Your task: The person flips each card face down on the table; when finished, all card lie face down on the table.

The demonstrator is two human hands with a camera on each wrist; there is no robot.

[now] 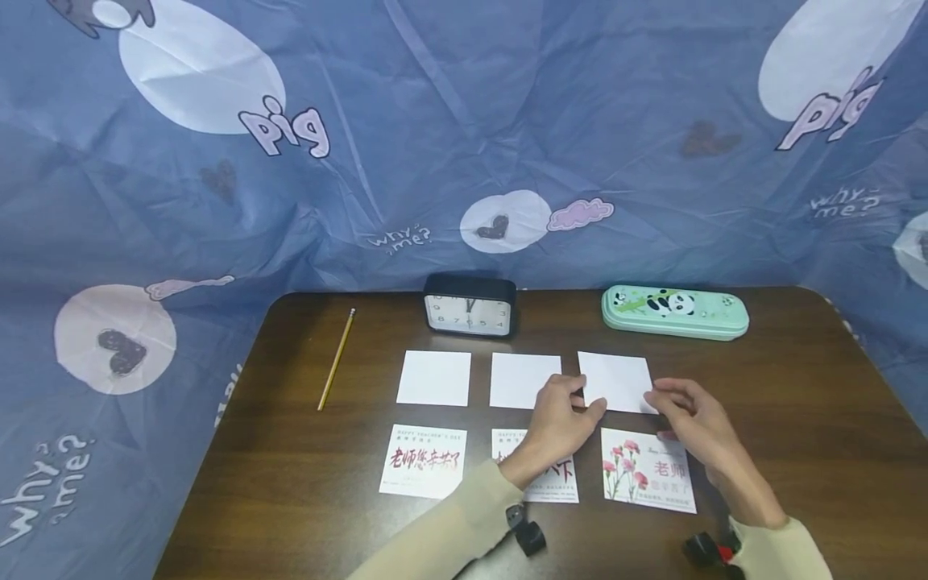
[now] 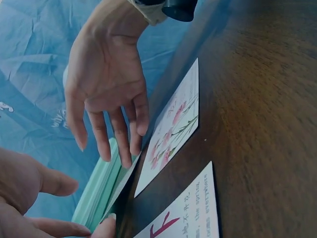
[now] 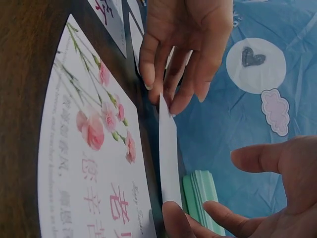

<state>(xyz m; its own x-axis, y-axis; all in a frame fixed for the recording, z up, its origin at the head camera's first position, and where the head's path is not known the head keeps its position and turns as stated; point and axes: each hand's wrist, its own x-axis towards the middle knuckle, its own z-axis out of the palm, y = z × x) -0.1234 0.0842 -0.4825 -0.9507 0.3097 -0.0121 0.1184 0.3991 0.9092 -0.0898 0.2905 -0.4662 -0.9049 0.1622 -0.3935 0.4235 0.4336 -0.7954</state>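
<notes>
A blank white card (image 1: 616,382) lies at the right end of the upper row, with a hand at each side. My left hand (image 1: 561,415) pinches its left edge between thumb and finger. At the lower right edge, my right hand (image 1: 692,419) holds the same card by the fingertips. In the right wrist view the card (image 3: 169,153) is seen nearly edge-on. Just below it lies a card with pink carnations (image 1: 645,471). A card with red lettering (image 1: 554,483) is partly hidden under my left forearm.
Two more blank cards, the left one (image 1: 433,378) and the middle one (image 1: 524,380), continue the upper row. Another red-lettered card (image 1: 423,461) lies at lower left. Behind stand a black clock (image 1: 470,306) and a green panda pencil case (image 1: 674,312). A yellow pencil (image 1: 337,360) lies left.
</notes>
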